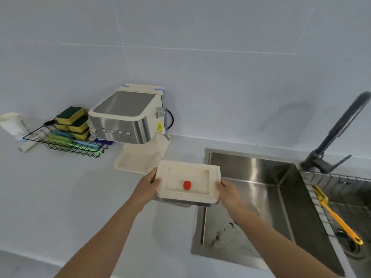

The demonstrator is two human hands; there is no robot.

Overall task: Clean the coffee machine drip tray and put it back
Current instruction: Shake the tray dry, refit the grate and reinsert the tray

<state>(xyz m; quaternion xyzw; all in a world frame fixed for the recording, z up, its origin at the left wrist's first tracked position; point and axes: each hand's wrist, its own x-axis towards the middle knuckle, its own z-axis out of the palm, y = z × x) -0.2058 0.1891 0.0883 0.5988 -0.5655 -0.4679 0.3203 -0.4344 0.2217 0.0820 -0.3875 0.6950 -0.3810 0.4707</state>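
The cream drip tray (200,169), with a steel front strip and a red float knob (187,185) in its recess, hangs level above the counter at the sink's left rim. My left hand (149,185) grips its left edge and my right hand (226,190) grips its right edge. The coffee machine (128,115), cream and brushed steel, stands against the wall behind the tray. Its cream base (138,160) lies bare under the brew head.
A steel sink (267,197) with dark grounds on its floor lies to the right, with a dark faucet (337,131) behind it. A yellow brush (337,215) rests on a wire rack over the sink. A black wire basket (66,143) with sponges stands at the left.
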